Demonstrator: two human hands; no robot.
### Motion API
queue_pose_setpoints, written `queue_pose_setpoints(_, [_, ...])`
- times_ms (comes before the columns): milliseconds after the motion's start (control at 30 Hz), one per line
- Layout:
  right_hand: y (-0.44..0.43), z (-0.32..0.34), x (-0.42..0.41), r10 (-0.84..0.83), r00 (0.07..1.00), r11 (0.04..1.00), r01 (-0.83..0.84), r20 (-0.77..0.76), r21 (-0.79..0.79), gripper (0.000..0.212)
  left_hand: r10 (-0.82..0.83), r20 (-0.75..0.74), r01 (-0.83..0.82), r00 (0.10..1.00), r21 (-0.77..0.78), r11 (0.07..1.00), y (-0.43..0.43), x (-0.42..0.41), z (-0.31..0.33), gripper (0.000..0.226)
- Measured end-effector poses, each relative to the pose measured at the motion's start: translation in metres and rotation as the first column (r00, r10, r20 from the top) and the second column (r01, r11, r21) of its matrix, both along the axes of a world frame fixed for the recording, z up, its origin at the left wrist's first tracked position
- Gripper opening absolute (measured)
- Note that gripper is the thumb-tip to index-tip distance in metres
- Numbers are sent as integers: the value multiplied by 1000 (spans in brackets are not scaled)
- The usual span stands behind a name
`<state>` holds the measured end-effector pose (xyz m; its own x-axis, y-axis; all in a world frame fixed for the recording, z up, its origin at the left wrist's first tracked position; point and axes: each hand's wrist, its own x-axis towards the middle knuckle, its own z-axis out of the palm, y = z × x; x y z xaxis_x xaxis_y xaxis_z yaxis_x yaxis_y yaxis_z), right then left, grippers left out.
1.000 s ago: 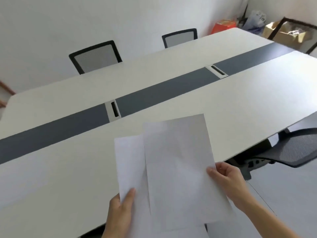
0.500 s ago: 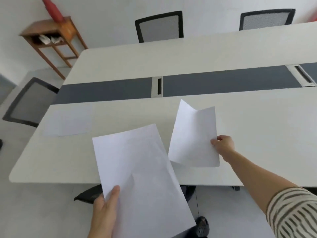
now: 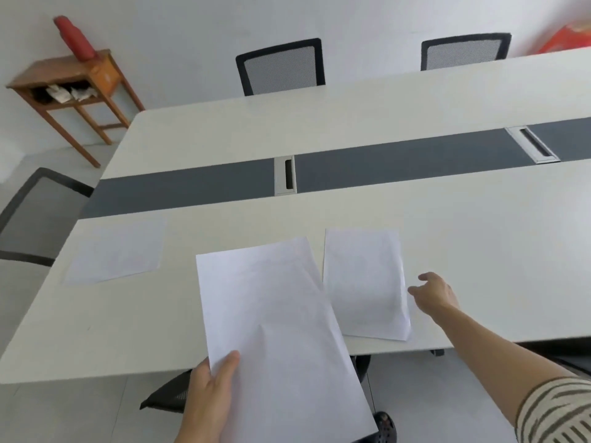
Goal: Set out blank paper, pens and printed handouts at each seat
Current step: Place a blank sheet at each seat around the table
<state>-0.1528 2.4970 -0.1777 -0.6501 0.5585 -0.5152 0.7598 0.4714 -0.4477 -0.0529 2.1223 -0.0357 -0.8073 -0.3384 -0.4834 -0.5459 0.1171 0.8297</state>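
Paper-laying stage of the seat set-up, seen from the near long side of the table (image 3: 479,251). The left hand (image 3: 208,388) holds the held sheets (image 3: 281,330) above the near edge, thumb pressed on top at their near-left corner and the other fingers hidden beneath, so the grip reads as a pinch. One laid sheet (image 3: 363,282) lies flat on the tabletop just right of them, close to the near edge, above the near chair (image 3: 169,394) that shows partly under the table. The right hand (image 3: 435,294) hovers just beside that sheet's right edge, fingers apart and loosely bent, holding nothing; whether a fingertip touches the paper cannot be told. A second laid sheet (image 3: 115,251) lies at the left end, before the end chair (image 3: 35,215). The places before the far left chair (image 3: 281,67) and the far right chair (image 3: 465,51), beyond the grey centre strip (image 3: 399,164), carry no paper, and no pens or printed handouts are in view. Judged from this layout, the step in hand is dealing out blank paper, with two places served and most of the task ahead. The next move calls for the free right hand to peel a single sheet off the held sheets without dragging a second along, then to set it square at a place further right or on the far side
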Motion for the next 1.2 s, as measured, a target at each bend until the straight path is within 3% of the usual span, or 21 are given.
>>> queue_pose_setpoints(167, [-37,63,59,-205,952,915,104,-226,-390,22,-220,-2,220,975,39,975,-6,-24,-13,10])
queue_pose_setpoints(300, [-78,113,128,-273,915,826,65,-296,-560,16,-433,-14,433,901,84,898,12,-34,-17,12])
queue_pose_setpoints(433, [-95,137,186,-363,862,818,113,-353,-565,17,-589,-45,590,807,96,802,48,-30,-12,12])
queue_pose_setpoints(600, [-72,139,252,-537,740,797,286,-405,-533,15,-717,-77,721,693,93,686,108,-3,-3,14])
queue_pose_setpoints(867, [12,126,404,-785,456,614,483,-420,-624,14,-873,-130,881,470,129,455,252,99,6,16])
queue_pose_setpoints(1200, [130,123,572,-902,135,389,668,-410,-635,8,-964,-101,948,248,228,220,433,223,3,26])
